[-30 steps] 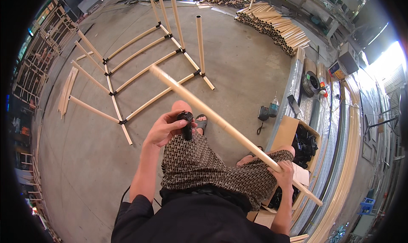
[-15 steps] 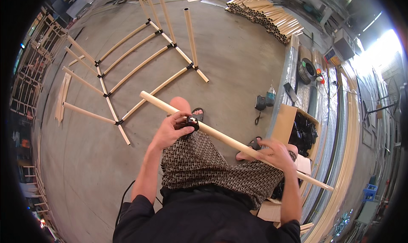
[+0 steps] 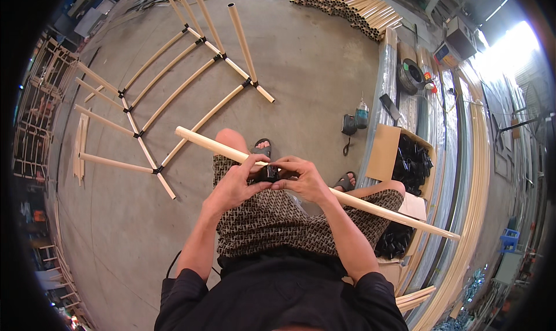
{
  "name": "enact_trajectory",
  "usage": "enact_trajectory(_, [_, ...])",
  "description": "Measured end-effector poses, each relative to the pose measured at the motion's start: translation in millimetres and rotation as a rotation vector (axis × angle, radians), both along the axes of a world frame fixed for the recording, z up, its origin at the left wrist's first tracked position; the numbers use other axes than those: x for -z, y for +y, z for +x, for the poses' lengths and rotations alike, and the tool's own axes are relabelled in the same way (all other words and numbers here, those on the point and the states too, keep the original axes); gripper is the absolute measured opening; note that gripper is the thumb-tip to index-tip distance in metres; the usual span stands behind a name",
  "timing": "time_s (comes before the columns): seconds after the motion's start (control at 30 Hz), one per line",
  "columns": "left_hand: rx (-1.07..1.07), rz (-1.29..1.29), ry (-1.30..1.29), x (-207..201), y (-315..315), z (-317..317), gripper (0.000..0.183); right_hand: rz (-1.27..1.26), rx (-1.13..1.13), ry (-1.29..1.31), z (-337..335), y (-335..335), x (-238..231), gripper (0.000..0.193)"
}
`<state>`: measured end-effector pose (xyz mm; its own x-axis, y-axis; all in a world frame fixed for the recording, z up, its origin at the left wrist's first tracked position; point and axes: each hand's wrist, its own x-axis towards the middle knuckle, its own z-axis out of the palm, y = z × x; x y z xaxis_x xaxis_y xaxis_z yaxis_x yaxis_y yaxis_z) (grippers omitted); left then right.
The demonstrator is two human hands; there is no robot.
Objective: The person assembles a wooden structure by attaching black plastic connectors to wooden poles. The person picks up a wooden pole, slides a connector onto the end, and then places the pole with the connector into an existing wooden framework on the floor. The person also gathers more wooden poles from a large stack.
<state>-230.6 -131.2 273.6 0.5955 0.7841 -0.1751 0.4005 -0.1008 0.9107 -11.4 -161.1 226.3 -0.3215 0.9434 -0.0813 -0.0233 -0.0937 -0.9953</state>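
Note:
A long cream-coloured pipe (image 3: 376, 208) lies slantwise across my lap, its far-left end raised past my knee. Around its middle sits a black pipe joint (image 3: 269, 173). My left hand (image 3: 238, 182) is closed on the joint from the left, thumb and fingers pinching it. From the other side my right hand (image 3: 304, 180) presses thumb and fingertips against the same joint. The fingers partly cover the joint, so I cannot tell how fully it wraps the pipe.
An assembled frame (image 3: 200, 125) of pipes and black joints stands on the floor ahead. To the right are an open carton (image 3: 385, 151) of black joints, a cordless drill (image 3: 362, 115), a wire spool (image 3: 410, 76) and long wrapped profiles. Stacked pipes (image 3: 347, 9) lie at the back.
My right hand has left the right part of the pipe and come to the black joint, joining my left hand there. The pipe has shifted slightly in view.

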Motion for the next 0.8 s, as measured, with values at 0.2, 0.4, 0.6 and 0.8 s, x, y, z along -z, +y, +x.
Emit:
enact_trajectory(0.2, [0.084, 0.116, 0.104, -1.9, 3.9, 1.7, 0.049, 0.085, 0.017, -0.04, -0.6, -0.4, 8.2, 0.042])
enact_trajectory(0.4, [0.061, 0.178, 0.136, -4.2, 2.7, 0.8, 0.05, 0.233, 0.001, -0.145, -4.2, 6.0, 7.0, 0.041])
enact_trajectory(0.6, [0.026, 0.222, 0.087, -11.7, 6.3, -6.1, 0.046, 0.204, 0.017, -0.133, -14.3, 10.5, 5.1, 0.044])
enact_trajectory(0.8, [-0.041, 0.092, 0.074, -12.7, 3.0, -8.7, 0.05, 0.235, 0.065, -0.131, -18.8, 8.0, 13.0, 0.044])
